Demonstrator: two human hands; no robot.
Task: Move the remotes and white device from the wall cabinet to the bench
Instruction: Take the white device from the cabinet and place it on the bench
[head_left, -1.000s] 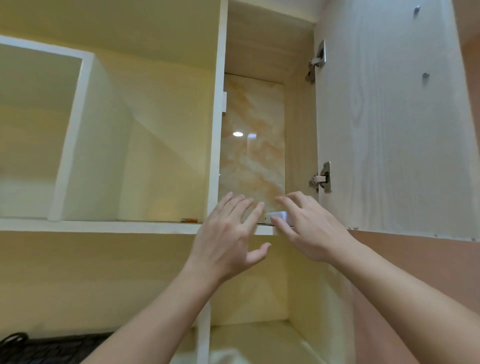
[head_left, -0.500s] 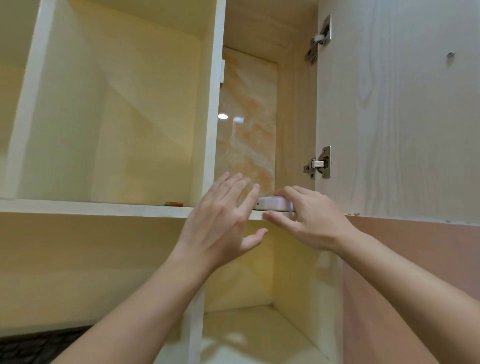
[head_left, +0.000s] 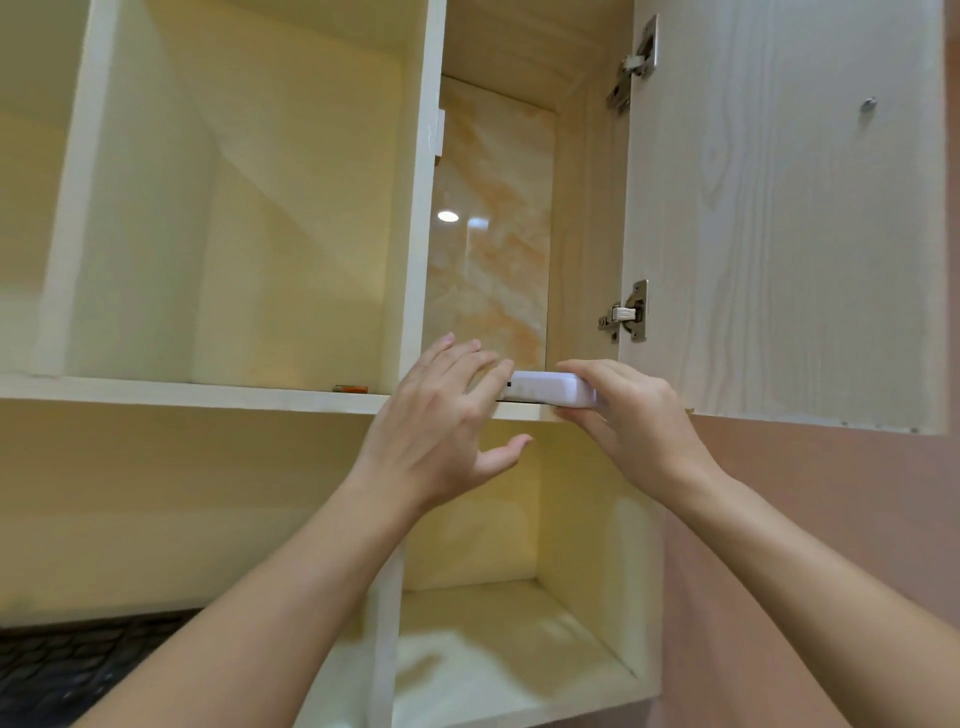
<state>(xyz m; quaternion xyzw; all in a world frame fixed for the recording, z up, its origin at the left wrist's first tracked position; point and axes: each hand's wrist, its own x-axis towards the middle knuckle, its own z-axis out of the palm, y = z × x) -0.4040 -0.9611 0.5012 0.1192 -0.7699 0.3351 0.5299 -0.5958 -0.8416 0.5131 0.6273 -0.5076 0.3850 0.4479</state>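
A flat white device (head_left: 550, 388) lies at the front edge of the upper shelf (head_left: 182, 395) of the wall cabinet, partly pulled over the edge. My right hand (head_left: 628, 415) grips its right end, fingers on top and thumb beneath. My left hand (head_left: 441, 426) is spread open just left of the device, fingertips touching or very near its left end, thumb hanging below the shelf edge. No remotes are visible.
The cabinet door (head_left: 779, 218) stands open at the right on two metal hinges. A small orange object (head_left: 350, 388) lies on the shelf to the left. A lower compartment (head_left: 498, 634) sits beneath. A dark surface (head_left: 67, 670) shows at bottom left.
My right hand has drawn the white device further out over the shelf edge. My left hand stays open beside it. The view has shifted closer and up.
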